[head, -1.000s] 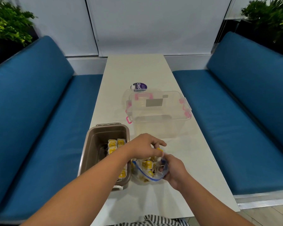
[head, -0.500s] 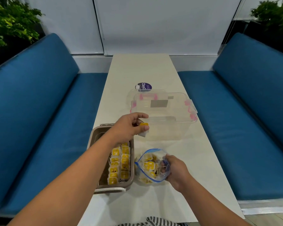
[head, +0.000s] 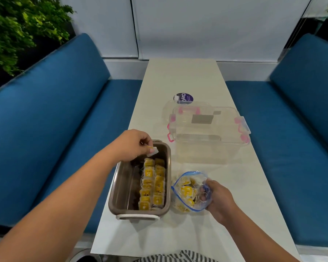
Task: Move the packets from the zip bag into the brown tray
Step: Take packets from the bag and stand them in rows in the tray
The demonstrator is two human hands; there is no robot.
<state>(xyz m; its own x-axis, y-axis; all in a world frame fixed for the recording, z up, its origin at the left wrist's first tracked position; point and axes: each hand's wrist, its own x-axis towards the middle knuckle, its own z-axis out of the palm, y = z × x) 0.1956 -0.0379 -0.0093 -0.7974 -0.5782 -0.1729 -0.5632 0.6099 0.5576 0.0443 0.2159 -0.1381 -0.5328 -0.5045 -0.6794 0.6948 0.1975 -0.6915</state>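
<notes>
The left hand (head: 132, 145) is pinching one packet (head: 153, 150) between curled fingers above the far end of the brown tray (head: 119, 188), where two rows of packets (head: 152, 183) are lying. The right hand (head: 219, 200) is gripping the open zip bag (head: 189, 191) beside the tray on the table (head: 182, 76)

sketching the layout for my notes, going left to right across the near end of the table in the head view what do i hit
left blue bench → brown tray → zip bag → right hand → right blue bench
</notes>
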